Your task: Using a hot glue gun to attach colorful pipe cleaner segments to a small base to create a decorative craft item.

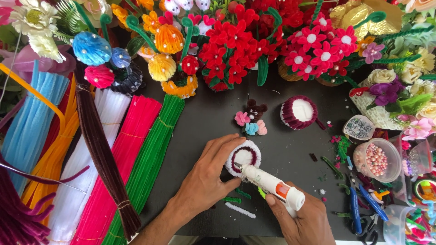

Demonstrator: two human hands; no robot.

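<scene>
Head view, looking straight down on a black desk (290, 154).

Near the front edge, at the middle: a small round cup (244, 157) wound from white and maroon fuzzy wire, open side up. Left hand (210, 174) cupped around its left side, fingers curled against the wall, thumb under the near rim; cup touching the palm side, held steady on the desk. Right hand (303, 221) closed around the rear of a white glue gun (270, 184) with an orange trigger, forefinger near that trigger. Long axis of the gun running from lower right to upper left, nozzle touching or just over the near rim of the cup; exact contact hard to tell. Cup lying up and left of the right hand, directly beside the left, so left hand nearer.

Further back, toward the middle: a tiny brown bear with pastel flowers (252, 120), and just to its right a second cup (298, 112), maroon outside, white within. Along the left edge: bundles of fuzzy wire (136, 163) in blue, orange, white, brown, pink, green. Along the back edge: finished red flowers (231, 50) and mushrooms. At the right edge: a tub of beads (377, 159) and blue-handled pliers (361, 204).
</scene>
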